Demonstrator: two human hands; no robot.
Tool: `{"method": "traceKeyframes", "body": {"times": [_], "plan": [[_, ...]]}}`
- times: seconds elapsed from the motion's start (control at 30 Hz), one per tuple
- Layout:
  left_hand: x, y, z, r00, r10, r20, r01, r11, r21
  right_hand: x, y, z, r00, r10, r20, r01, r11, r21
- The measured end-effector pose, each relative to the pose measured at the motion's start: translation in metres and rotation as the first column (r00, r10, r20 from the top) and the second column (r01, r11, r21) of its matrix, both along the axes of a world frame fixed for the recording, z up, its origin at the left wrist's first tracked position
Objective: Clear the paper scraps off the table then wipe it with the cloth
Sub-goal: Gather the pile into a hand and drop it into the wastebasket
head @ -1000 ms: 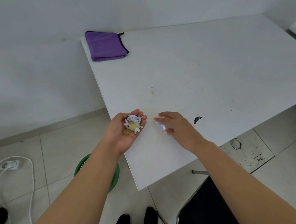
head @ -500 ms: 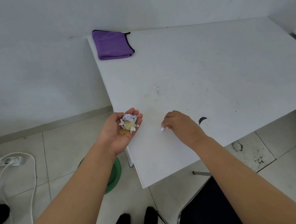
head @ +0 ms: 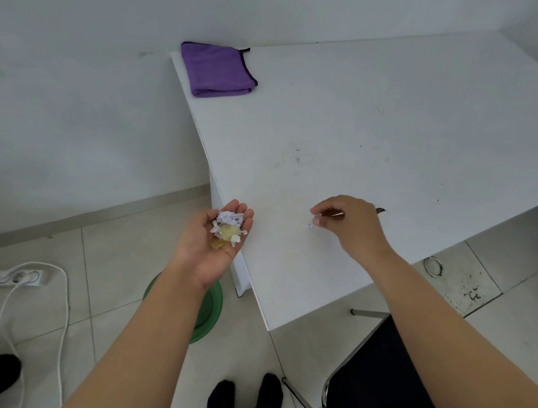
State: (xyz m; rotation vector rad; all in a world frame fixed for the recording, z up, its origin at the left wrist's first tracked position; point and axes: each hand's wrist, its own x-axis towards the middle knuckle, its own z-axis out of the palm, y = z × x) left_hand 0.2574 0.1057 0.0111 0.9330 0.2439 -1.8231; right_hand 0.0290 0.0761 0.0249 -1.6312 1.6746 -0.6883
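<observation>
Left to right. On the floor at far left lies a power strip (head: 10, 276) with its white cord; nearer the table a green bin (head: 208, 307) sits partly hidden under your forearm. Your left hand (head: 214, 244) is held palm up at the table's left edge, fingers loosely cupped around a small heap of paper scraps (head: 228, 227), white and yellowish. The purple cloth (head: 218, 68) lies folded and untouched at the table's (head: 382, 116) far left corner. Your right hand (head: 347, 222) hovers just above the tabletop, thumb and forefinger pinched together on a tiny white scrap (head: 314, 220). The step in hand appears to be gathering scraps. Next, probably drop this piece into your left palm, empty the handful into the bin, then reach for the cloth.
</observation>
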Motion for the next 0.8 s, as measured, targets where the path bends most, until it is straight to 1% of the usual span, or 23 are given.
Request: {"method": "traceKeyframes", "body": {"times": [0.1, 0.2, 0.27, 0.33, 0.37, 0.4, 0.43, 0.47, 0.5, 0.53, 0.57, 0.6, 0.63, 0.67, 0.73, 0.8], "plan": [[-0.007, 0.004, 0.003, 1.000, -0.005, -0.011, 0.005, 1.000, 0.003, 0.008, 0.004, -0.008, 0.970, 0.150, -0.194, -0.159, 0.987, -0.031], [-0.011, 0.006, 0.004, 1.000, -0.013, -0.014, 0.013, 1.000, 0.009, 0.013, 0.007, -0.014, 0.874, 0.246, -0.419, -0.291, 0.956, -0.046], [-0.012, 0.006, 0.004, 1.000, -0.016, -0.009, 0.016, 1.000, 0.007, 0.016, 0.009, -0.017, 0.824, 0.274, -0.496, -0.335, 0.942, -0.036], [-0.013, 0.008, 0.003, 1.000, -0.012, -0.010, 0.012, 1.000, 0.007, 0.017, 0.011, -0.019, 0.821, 0.254, -0.511, -0.318, 0.947, -0.040], [-0.014, 0.008, 0.002, 1.000, -0.009, -0.012, 0.009, 1.000, 0.007, 0.017, 0.011, -0.020, 0.856, 0.202, -0.476, -0.262, 0.963, -0.063], [-0.014, 0.009, 0.002, 1.000, -0.005, -0.017, 0.005, 1.000, 0.005, 0.017, 0.012, -0.020, 0.911, 0.107, -0.397, -0.155, 0.984, -0.089], [-0.014, 0.009, 0.002, 1.000, 0.001, -0.023, 0.000, 1.000, 0.003, 0.016, 0.012, -0.019, 0.960, -0.022, -0.278, -0.006, 0.995, -0.099], [-0.015, 0.009, 0.002, 1.000, 0.008, -0.030, -0.008, 1.000, 0.002, 0.014, 0.011, -0.018, 0.975, -0.168, -0.142, 0.160, 0.985, -0.069], [-0.015, 0.008, 0.002, 0.999, 0.016, -0.035, -0.016, 1.000, 0.002, 0.011, 0.011, -0.017, 0.950, -0.313, 0.014, 0.313, 0.950, 0.001], [-0.015, 0.007, 0.003, 0.999, 0.024, -0.042, -0.024, 1.000, 0.002, 0.007, 0.011, -0.016, 0.875, -0.443, 0.196, 0.430, 0.896, 0.107], [-0.016, 0.006, 0.003, 0.998, 0.032, -0.049, -0.032, 0.999, 0.001, 0.002, 0.012, -0.014, 0.753, -0.546, 0.367, 0.498, 0.837, 0.224], [-0.016, 0.006, 0.003, 0.998, 0.036, -0.057, -0.036, 0.999, -0.004, -0.002, 0.014, -0.011, 0.620, -0.610, 0.493, 0.525, 0.790, 0.318], [-0.017, 0.006, 0.003, 0.997, 0.037, -0.061, -0.038, 0.999, -0.008, -0.007, 0.017, -0.009, 0.511, -0.640, 0.574, 0.528, 0.761, 0.378], [-0.018, 0.006, 0.004, 0.997, 0.037, -0.062, -0.038, 0.999, -0.012, -0.011, 0.019, -0.006, 0.439, -0.650, 0.620, 0.521, 0.746, 0.414], [-0.020, 0.005, 0.005, 0.997, 0.041, -0.065, -0.042, 0.999, -0.018, -0.014, 0.024, -0.003, 0.365, -0.649, 0.667, 0.504, 0.740, 0.445], [-0.021, 0.006, 0.006, 0.996, 0.053, -0.072, -0.054, 0.998, -0.012, -0.011, 0.028, 0.001, 0.325, -0.645, 0.691, 0.481, 0.742, 0.467]]}}
